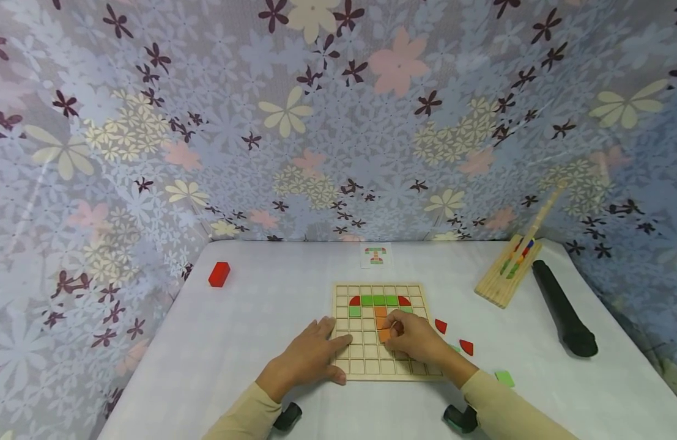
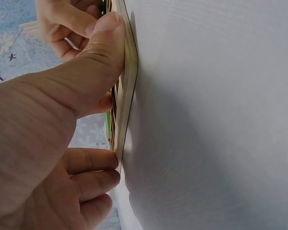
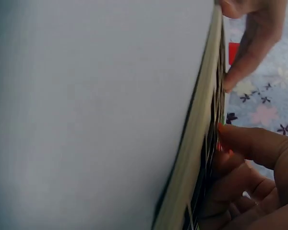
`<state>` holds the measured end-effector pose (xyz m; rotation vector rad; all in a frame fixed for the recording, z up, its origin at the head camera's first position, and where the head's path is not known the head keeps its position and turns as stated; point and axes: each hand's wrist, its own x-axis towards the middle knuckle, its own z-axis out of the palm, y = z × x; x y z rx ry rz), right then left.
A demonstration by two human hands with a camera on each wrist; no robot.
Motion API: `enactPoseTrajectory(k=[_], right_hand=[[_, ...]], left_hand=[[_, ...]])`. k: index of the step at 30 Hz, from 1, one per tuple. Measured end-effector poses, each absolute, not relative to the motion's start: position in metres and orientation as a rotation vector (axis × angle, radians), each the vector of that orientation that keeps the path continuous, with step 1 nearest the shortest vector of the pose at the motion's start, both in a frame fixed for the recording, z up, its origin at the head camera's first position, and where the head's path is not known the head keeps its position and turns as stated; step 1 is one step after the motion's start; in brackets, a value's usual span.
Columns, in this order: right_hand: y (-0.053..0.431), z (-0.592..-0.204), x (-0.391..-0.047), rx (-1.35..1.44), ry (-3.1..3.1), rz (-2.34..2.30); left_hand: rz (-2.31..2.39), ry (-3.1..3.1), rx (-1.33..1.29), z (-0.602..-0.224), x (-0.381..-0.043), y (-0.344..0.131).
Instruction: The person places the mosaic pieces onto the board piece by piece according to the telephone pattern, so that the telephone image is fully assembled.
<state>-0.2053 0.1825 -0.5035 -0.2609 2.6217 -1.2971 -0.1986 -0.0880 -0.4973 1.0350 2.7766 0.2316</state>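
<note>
A square wooden grid board [image 1: 372,366] lies on the table with coloured tiles in its cells. A row of green tiles [image 1: 379,300] runs between two red rounded tiles [image 1: 404,301], and orange tiles [image 1: 380,311] form a column below. My left hand [image 1: 310,353] rests on the board's left side, fingers spread, the thumb at its near left corner; the left wrist view shows the thumb [image 2: 103,48] against the rim. With bent fingers and thumb, my right hand [image 1: 421,337] pinches an orange tile [image 1: 384,336] low in the column; its fingers partly hide it.
Loose red tiles [image 1: 466,347] and a green tile [image 1: 504,379] lie right of the board. Behind it is a pattern card [image 1: 376,256]. A red block [image 1: 219,274] sits far left; a wooden stringed toy [image 1: 495,287] and a black microphone-like object [image 1: 564,311] lie right.
</note>
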Motion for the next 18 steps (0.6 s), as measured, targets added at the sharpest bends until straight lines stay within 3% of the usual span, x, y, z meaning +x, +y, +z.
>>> enactPoseTrajectory(k=[10, 18], right_hand=[[0.172, -0.504, -0.203, -0.183, 2.751, -1.158], [0.208, -0.491, -0.198, -0.235, 2.649, -1.349]], left_hand=[[0.235, 2.781, 1.044, -0.497, -0.198, -0.088], [0.243, 2.78, 1.042, -0.497, -0.198, -0.088]])
